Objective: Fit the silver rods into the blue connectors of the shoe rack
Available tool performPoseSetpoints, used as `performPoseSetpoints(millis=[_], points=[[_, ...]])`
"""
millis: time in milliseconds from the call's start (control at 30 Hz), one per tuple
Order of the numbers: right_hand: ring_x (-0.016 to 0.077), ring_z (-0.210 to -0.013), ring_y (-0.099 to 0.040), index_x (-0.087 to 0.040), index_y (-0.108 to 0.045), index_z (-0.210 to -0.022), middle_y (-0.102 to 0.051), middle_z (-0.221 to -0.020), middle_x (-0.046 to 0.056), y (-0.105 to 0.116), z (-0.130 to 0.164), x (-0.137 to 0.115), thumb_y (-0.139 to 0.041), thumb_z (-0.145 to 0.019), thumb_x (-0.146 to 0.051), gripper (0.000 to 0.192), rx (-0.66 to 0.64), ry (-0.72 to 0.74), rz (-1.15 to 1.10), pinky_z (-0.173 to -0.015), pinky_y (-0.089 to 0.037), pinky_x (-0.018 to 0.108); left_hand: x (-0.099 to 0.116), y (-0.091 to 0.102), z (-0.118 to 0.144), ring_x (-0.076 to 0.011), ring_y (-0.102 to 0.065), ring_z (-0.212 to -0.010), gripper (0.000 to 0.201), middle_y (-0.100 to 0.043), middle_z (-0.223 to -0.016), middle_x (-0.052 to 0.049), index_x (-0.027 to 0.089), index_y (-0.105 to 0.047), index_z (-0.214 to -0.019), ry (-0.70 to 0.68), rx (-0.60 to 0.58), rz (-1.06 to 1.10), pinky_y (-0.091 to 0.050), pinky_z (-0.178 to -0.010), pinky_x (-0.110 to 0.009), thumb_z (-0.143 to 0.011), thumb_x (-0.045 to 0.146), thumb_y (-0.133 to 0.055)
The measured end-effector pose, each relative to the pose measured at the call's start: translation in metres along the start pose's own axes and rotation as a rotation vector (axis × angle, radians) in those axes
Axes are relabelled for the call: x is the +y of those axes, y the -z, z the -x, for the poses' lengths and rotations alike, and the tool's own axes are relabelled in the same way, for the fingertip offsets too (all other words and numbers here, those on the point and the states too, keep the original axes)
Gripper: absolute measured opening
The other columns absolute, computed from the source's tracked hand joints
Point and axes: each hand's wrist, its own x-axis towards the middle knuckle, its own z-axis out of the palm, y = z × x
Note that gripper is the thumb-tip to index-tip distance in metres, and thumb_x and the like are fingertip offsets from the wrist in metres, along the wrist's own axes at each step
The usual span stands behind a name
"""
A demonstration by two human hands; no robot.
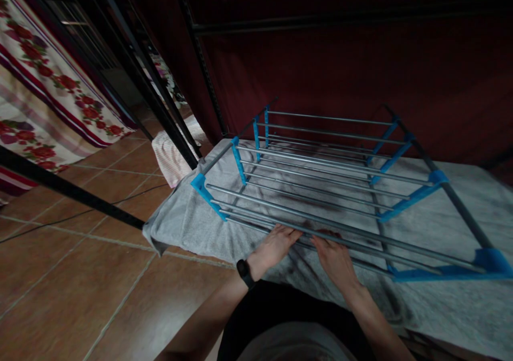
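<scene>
A drying rack (pixel 320 179) with grey metal rods and blue plastic brackets lies over a grey cloth (pixel 188 222) on a low bed. My left hand (pixel 274 246) reaches under the nearest rods, its fingers resting on the grey cloth. My right hand (pixel 334 256) sits beside it, fingers tucked under the same front rods and curled near them. A black band (pixel 244 273) is on my left wrist. Whether either hand grips a rod or the cloth is hard to tell.
A black metal bed frame post (pixel 160 104) slants at the left, and a black bar (pixel 60 187) crosses the lower left. Brown floor tiles (pixel 80 275) lie below. A floral curtain (pixel 48 88) hangs far left. A dark red wall (pixel 340 67) is behind.
</scene>
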Motion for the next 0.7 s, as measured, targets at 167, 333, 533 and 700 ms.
performPoseSetpoints(millis=[167, 333, 533, 700], points=[[0.0266, -0.101, -0.070, -0.021, -0.071, -0.113, -0.075, -0.108, 0.010, 0.000, 0.000, 0.000, -0.045, -0.101, -0.020, 0.028, -0.019, 0.009, 0.012, -0.093, -0.052, 0.041, 0.000, 0.001, 0.003, -0.0222, -0.056, -0.126, 0.053, -0.065, -0.130, -0.007, 0.024, -0.056, -0.138, 0.001, 0.016, -0.019, -0.038, -0.115, -0.041, -0.091, 0.004, -0.044], [0.0254, -0.101, -0.070, -0.022, -0.069, -0.116, -0.075, -0.109, 0.010, -0.001, -0.002, -0.003, -0.044, -0.101, -0.018, 0.030, -0.043, -0.037, -0.030, -0.095, -0.051, 0.040, 0.006, 0.001, -0.003, -0.0233, -0.060, -0.120, 0.041, -0.068, -0.123, -0.010, 0.021, -0.062, -0.129, 0.019, 0.027, -0.051, -0.043, -0.110, -0.040, -0.095, 0.009, -0.043], [0.0264, -0.117, -0.062, -0.022, -0.063, -0.130, -0.068, -0.126, 0.012, 0.005, 0.002, -0.013, -0.047, -0.094, -0.009, 0.041, -0.086, -0.128, -0.128, -0.103, -0.048, 0.044, 0.009, -0.004, -0.022, -0.0229, -0.065, -0.117, 0.039, -0.070, -0.123, -0.010, 0.021, -0.060, -0.131, 0.026, 0.047, -0.043, -0.051, -0.103, -0.040, -0.099, 0.014, -0.037], [0.0223, -0.113, -0.061, -0.027, -0.064, -0.126, -0.067, -0.125, 0.007, 0.013, 0.051, -0.004, -0.046, -0.094, -0.009, 0.041, 0.096, -0.119, -0.314, -0.099, -0.049, 0.041, -0.003, -0.006, -0.029, -0.0235, -0.070, -0.105, 0.036, -0.074, -0.112, -0.007, 0.025, -0.069, -0.114, -0.058, 0.091, -0.053, -0.056, -0.095, -0.039, -0.097, 0.014, -0.039]])
